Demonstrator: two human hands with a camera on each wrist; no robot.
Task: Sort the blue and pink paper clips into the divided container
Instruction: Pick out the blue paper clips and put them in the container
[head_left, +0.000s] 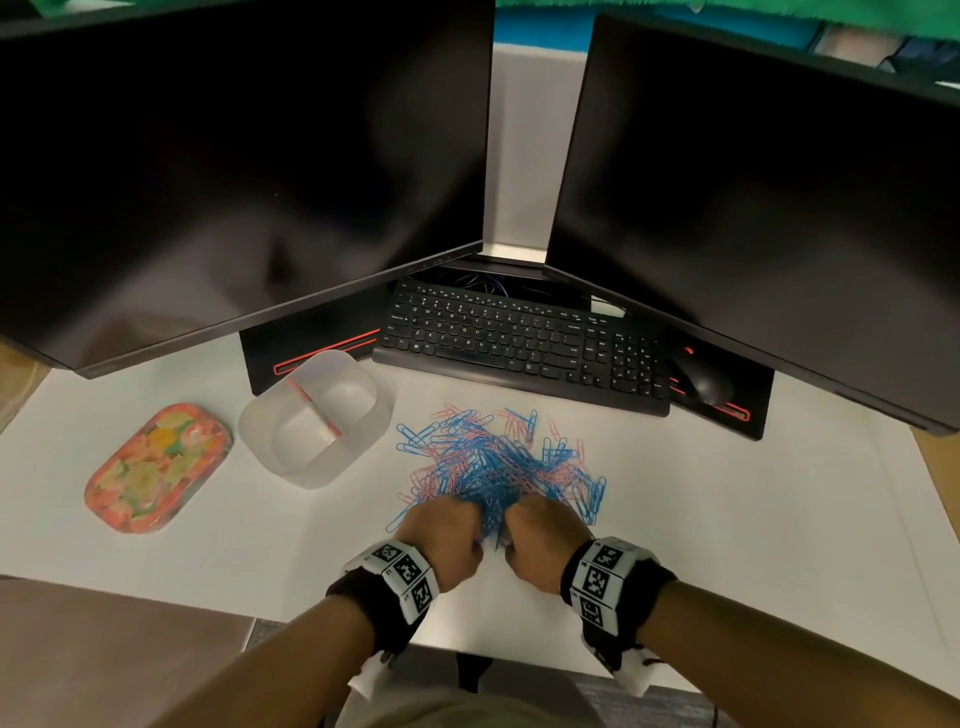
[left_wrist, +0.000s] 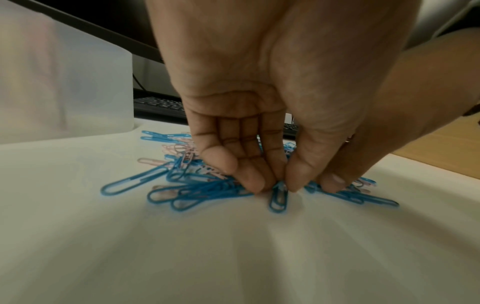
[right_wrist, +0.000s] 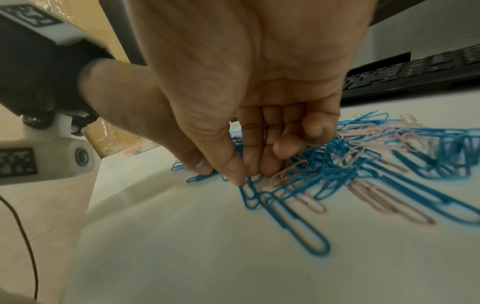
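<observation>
A tangled pile of blue and pink paper clips (head_left: 498, 462) lies on the white desk mat. Left of it stands the translucent divided container (head_left: 311, 415), with nothing visible in either half. Both hands work side by side at the pile's near edge. My left hand (head_left: 444, 532) points its fingers down, and thumb and fingertips (left_wrist: 275, 185) pinch the top of a blue clip (left_wrist: 278, 198). My right hand (head_left: 545, 530) brings thumb and forefinger (right_wrist: 245, 178) together on another blue clip (right_wrist: 249, 195). Its other fingers curl above the pile (right_wrist: 363, 156).
A black keyboard (head_left: 519, 338) and mouse (head_left: 701, 382) sit behind the pile under two dark monitors (head_left: 234, 156). A floral oval lid (head_left: 156, 467) lies left of the container. The container wall (left_wrist: 64, 82) rises close to my left hand. The white mat (head_left: 727, 545) spreads to the right.
</observation>
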